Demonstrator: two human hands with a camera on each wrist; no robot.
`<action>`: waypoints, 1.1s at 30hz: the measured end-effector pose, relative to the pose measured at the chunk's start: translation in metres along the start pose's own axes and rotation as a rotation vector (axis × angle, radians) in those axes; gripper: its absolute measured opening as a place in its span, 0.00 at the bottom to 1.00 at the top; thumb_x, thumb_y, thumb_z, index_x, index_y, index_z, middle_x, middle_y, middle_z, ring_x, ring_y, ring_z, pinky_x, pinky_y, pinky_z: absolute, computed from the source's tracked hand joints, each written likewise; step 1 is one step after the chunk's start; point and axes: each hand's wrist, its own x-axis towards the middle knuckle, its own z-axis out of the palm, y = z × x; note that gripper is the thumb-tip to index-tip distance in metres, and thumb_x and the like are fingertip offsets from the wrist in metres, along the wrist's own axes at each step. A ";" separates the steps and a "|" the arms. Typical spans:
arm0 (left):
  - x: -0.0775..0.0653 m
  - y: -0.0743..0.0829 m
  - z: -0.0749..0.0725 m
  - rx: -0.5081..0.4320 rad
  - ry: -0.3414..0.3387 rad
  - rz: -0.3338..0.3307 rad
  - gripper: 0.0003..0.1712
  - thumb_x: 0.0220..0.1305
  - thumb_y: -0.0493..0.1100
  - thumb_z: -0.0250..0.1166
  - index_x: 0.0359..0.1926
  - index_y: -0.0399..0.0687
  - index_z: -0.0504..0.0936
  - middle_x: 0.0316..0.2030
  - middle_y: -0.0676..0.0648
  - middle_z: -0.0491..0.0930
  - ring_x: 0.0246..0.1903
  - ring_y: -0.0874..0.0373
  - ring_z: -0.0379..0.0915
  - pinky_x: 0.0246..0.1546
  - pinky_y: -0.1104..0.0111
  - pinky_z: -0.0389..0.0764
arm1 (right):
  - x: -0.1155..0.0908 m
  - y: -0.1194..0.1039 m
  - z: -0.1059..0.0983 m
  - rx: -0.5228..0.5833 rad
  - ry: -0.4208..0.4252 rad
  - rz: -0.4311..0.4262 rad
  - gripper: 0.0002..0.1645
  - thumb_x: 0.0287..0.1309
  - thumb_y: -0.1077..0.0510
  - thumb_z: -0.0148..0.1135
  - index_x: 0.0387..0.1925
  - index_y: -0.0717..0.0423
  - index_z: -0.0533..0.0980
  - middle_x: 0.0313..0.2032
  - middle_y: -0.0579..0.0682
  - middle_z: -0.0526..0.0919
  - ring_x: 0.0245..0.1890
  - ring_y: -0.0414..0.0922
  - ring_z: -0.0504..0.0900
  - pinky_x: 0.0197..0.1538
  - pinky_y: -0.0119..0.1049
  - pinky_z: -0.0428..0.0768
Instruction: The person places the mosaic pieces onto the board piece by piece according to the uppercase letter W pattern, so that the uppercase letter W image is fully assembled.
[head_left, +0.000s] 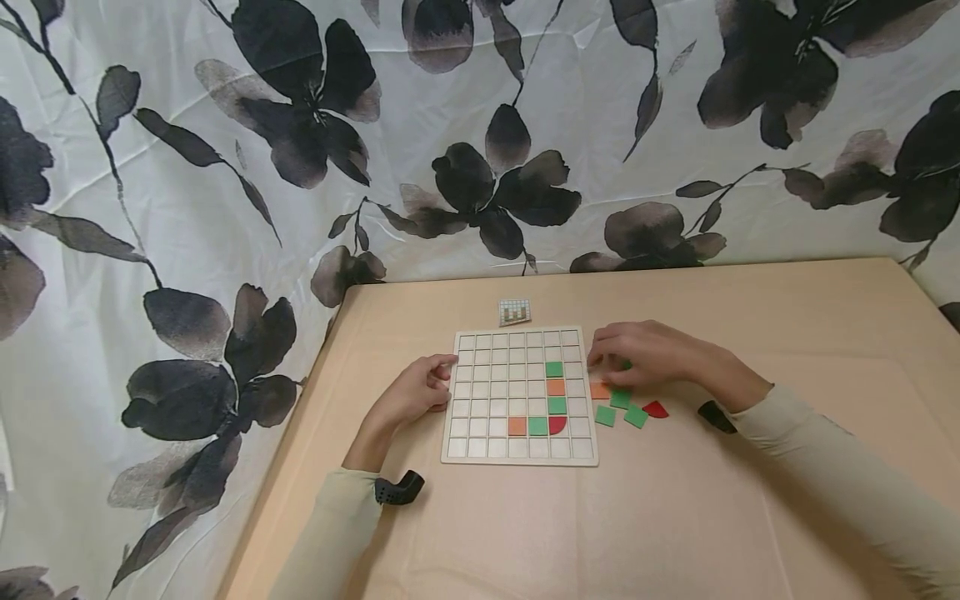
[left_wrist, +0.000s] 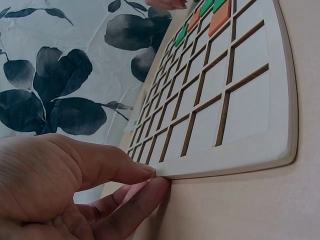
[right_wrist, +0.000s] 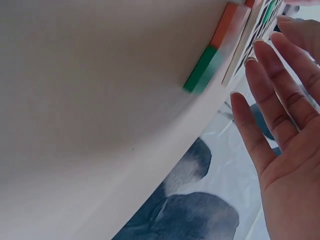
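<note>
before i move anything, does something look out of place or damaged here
Nothing looks spilled or damaged. Only the loose green tiles and red piece look untidy: they lie at mixed angles on the table, right of the board, whereas the placed tiles line up with its grid.

Creased white cloth [head_left: 427,125] with dark flowers shows beyond a pale, wood-coloured table [head_left: 675,517].

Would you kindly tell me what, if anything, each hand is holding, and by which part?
The left hand pinches the grid board by its left edge, toward the far corner; the right hand shows nothing held.
</note>
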 end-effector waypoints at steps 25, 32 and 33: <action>0.002 -0.001 0.001 0.015 0.017 -0.012 0.38 0.60 0.21 0.62 0.71 0.43 0.70 0.47 0.41 0.69 0.39 0.52 0.70 0.35 0.65 0.83 | -0.027 0.029 -0.005 0.037 -0.065 0.135 0.17 0.54 0.62 0.72 0.45 0.43 0.85 0.43 0.38 0.78 0.44 0.40 0.75 0.48 0.42 0.81; 0.002 -0.002 0.000 0.020 0.014 -0.005 0.38 0.60 0.21 0.61 0.71 0.43 0.70 0.48 0.41 0.69 0.40 0.52 0.71 0.34 0.66 0.83 | -0.029 0.031 -0.003 0.005 -0.038 0.156 0.15 0.53 0.57 0.75 0.45 0.44 0.85 0.40 0.40 0.78 0.40 0.41 0.75 0.44 0.40 0.80; 0.002 -0.002 0.000 0.021 0.013 -0.001 0.38 0.61 0.20 0.61 0.72 0.42 0.70 0.48 0.41 0.68 0.40 0.52 0.70 0.34 0.66 0.83 | -0.029 0.031 -0.003 0.007 -0.042 0.161 0.15 0.53 0.57 0.75 0.45 0.44 0.85 0.40 0.40 0.78 0.41 0.41 0.75 0.44 0.40 0.80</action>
